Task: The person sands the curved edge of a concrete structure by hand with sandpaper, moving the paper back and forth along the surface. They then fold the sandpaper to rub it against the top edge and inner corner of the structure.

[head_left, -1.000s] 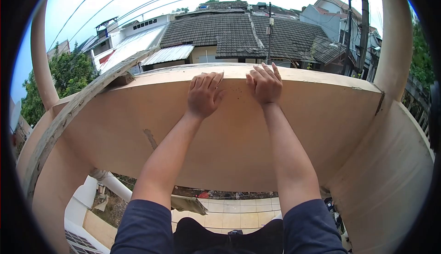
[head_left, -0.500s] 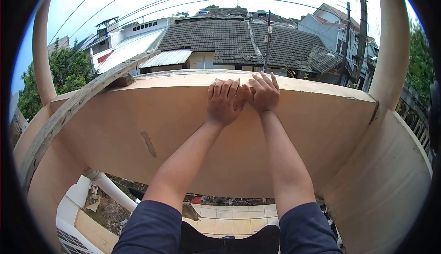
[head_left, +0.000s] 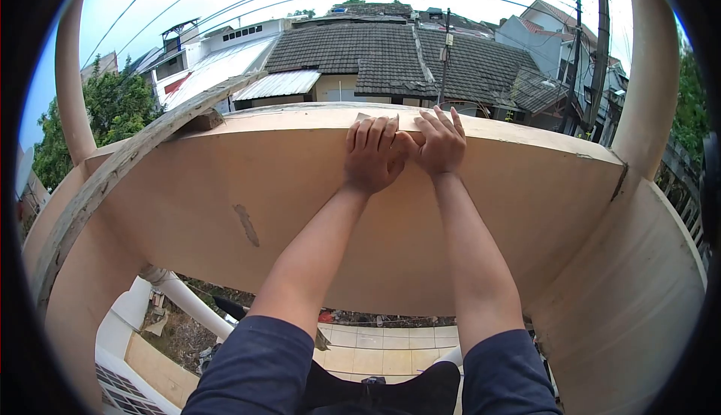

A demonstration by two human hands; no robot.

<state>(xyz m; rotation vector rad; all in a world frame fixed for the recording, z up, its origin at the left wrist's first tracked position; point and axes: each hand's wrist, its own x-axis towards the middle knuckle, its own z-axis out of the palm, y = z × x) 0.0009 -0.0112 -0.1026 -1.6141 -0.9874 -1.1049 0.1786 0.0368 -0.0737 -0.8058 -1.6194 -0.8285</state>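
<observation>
Near the middle of the beige wall (head_left: 300, 182), my left hand (head_left: 372, 161) lies with its fingers bent over the top edge, close together. A small pale flat piece (head_left: 363, 117) peeks out at its fingertips; what it is, I cannot make out. My right hand (head_left: 441, 144) rests on the same edge just to the right, fingers apart and pointing forward. Its thumb reaches across to the left hand, and the two touch or nearly touch.
A long weathered plank (head_left: 113, 163) leans over the wall at the left, beside a small block (head_left: 201, 120). Columns (head_left: 652, 69) rise at both sides. Far below are a tiled floor (head_left: 375, 359) and a white pipe (head_left: 188, 300). Tiled roofs and wires lie beyond.
My left hand has moved right along the edge, from a gap away to beside my right hand. My right hand has stayed at about the same place. The view has tilted slightly.
</observation>
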